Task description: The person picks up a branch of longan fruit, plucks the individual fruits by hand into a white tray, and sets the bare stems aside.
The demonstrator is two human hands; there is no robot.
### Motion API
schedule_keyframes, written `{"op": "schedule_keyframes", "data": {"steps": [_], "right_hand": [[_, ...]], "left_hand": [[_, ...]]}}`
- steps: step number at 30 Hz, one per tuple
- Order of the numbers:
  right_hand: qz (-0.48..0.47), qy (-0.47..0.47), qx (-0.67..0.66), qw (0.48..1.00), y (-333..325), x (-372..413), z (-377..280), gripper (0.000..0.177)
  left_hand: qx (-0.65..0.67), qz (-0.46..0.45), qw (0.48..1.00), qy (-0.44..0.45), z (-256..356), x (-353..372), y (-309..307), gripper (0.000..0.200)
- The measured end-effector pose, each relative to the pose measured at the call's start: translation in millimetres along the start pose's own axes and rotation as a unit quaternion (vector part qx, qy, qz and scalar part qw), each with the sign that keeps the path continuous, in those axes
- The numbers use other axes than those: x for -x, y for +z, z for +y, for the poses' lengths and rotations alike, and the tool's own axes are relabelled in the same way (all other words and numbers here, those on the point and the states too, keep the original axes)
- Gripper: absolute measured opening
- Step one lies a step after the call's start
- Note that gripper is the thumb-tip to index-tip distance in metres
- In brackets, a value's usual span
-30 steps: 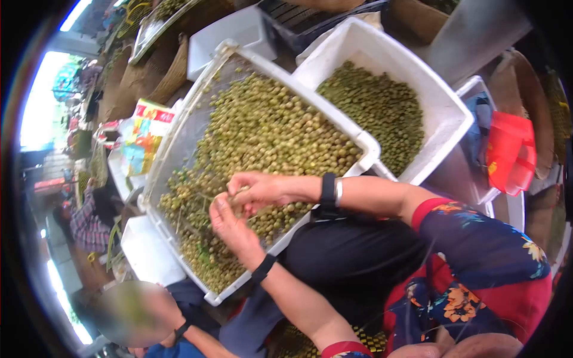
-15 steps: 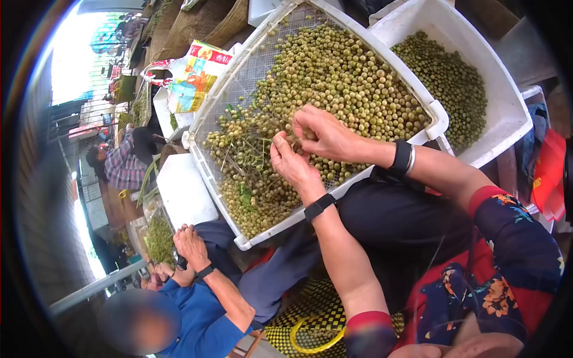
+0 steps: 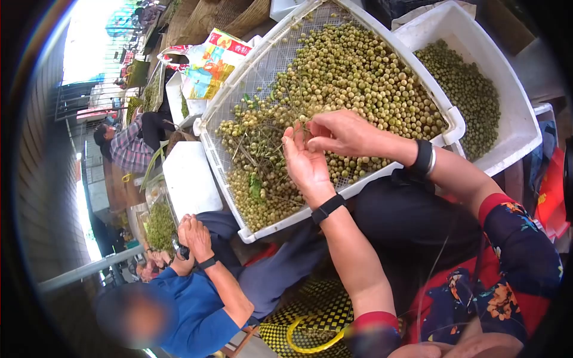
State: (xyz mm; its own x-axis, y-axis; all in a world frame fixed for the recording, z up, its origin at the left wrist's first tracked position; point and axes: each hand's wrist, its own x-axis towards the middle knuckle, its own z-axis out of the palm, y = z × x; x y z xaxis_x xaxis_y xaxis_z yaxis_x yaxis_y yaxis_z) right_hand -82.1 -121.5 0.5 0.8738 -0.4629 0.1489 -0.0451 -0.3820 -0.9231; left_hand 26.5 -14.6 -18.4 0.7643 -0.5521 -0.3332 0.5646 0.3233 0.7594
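My left hand is palm up over the tray, its fingers curled together at a thin stem. Bent over beside it, my right hand has its fingertips pinched at the same stem; the exact grip is partly hidden. Both hands are above a white mesh-bottomed tray holding many loose round yellow-green fruits. Left of my hands, fruits still on twigs lie tangled with a few green leaves.
Beyond the tray's right side stands a white tub of smaller-looking green fruits. A person in blue sits close on the left, hands together. A white foam lid, a printed bag and a yellow-black woven basket are nearby.
The view has shifted slightly, with the tray appearing farther right. My left palm has turned more upward, and my right hand has bent lower over its fingertips.
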Motion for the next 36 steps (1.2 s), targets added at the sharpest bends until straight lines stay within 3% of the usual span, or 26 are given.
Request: {"op": "schedule_keyframes", "data": {"steps": [3, 5, 9, 11, 13, 15, 19, 27, 31, 33, 34, 36], "right_hand": [[0.05, -0.012, -0.033, 0.998, 8.3, -3.8, 4.8, 0.04], [0.077, -0.011, -0.062, 0.995, 16.1, -3.7, 7.0, 0.046], [0.045, -0.017, -0.129, 0.991, 16.7, -0.8, 16.6, 0.034], [0.06, 0.052, -0.189, 0.979, 15.4, 1.7, 23.4, 0.027], [0.049, 0.064, -0.258, 0.963, 19.7, 3.3, 34.9, 0.018], [0.023, 0.12, -0.459, 0.88, 21.1, 7.3, 45.2, 0.012], [0.005, 0.187, -0.498, 0.847, 13.3, 14.3, 47.5, 0.019], [-0.054, 0.166, -0.425, 0.888, 19.5, 2.7, 45.2, 0.025], [-0.05, 0.213, -0.353, 0.91, 5.5, 7.9, 21.3, 0.03], [-0.065, 0.141, -0.287, 0.945, 6.6, 6.5, 18.3, 0.03], [-0.028, 0.088, -0.285, 0.954, 10.8, 3.5, 21.3, 0.029], [-0.032, 0.088, -0.295, 0.951, 12.2, 0.2, 26.3, 0.028]], "left_hand": [[0.013, -0.017, 1.0, 0.005, -5.6, 8.5, 12.5, 0.031], [0.06, -0.021, 0.997, -0.04, -6.3, 13.7, 15.1, 0.032], [0.117, 0.006, 0.992, -0.04, -3.5, 14.3, 18.2, 0.025], [0.123, -0.006, 0.992, -0.037, -2.3, 14.5, 18.0, 0.023], [0.1, -0.004, 0.995, -0.021, -5.8, 14.1, 16.3, 0.023], [0.145, 0.033, 0.988, -0.039, -4.4, 11.7, 13.3, 0.024], [0.096, 0.034, 0.994, -0.024, -5.2, 12.8, 12.2, 0.026], [-0.016, 0.011, 0.999, 0.039, -7.7, 18.0, 20.2, 0.029], [-0.074, 0.027, 0.994, 0.077, -5.2, 20.1, 23.6, 0.029], [-0.087, 0.001, 0.993, 0.078, -9.1, 22.3, 30.2, 0.028], [-0.105, -0.018, 0.991, 0.075, -10.0, 25.4, 32.7, 0.028], [-0.117, -0.036, 0.99, 0.076, -9.1, 27.0, 32.9, 0.029]]}}
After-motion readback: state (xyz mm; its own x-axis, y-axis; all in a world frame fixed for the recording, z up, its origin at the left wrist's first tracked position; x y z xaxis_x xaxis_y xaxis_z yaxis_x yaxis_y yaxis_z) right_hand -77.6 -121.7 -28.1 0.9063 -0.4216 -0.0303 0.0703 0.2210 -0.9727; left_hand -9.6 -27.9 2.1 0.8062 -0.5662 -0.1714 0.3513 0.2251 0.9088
